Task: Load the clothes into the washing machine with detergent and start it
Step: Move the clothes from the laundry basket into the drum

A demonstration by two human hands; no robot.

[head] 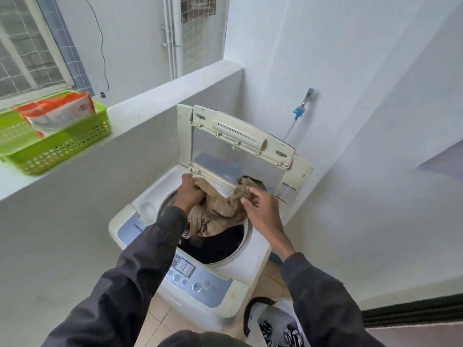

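A white top-loading washing machine (258,249) stands in the corner with its folding lid (233,149) raised. A beige garment (215,211) drapes over the drum's far rim, hanging down over dark clothes (220,244) inside the drum. My left hand (189,191) grips one bunched end of the beige garment at the drum's far left edge. At the garment's right end, my right hand (260,209) pinches the cloth between thumb and fingertips. An orange and white detergent bag (57,111) lies in a green basket (62,146) on the ledge to the left.
The blue control panel (198,279) runs along the machine's near edge. A laundry bag with patterned cloth (275,324) sits on the floor at the lower right. A water tap with a blue fitting (300,111) is on the wall behind the machine.
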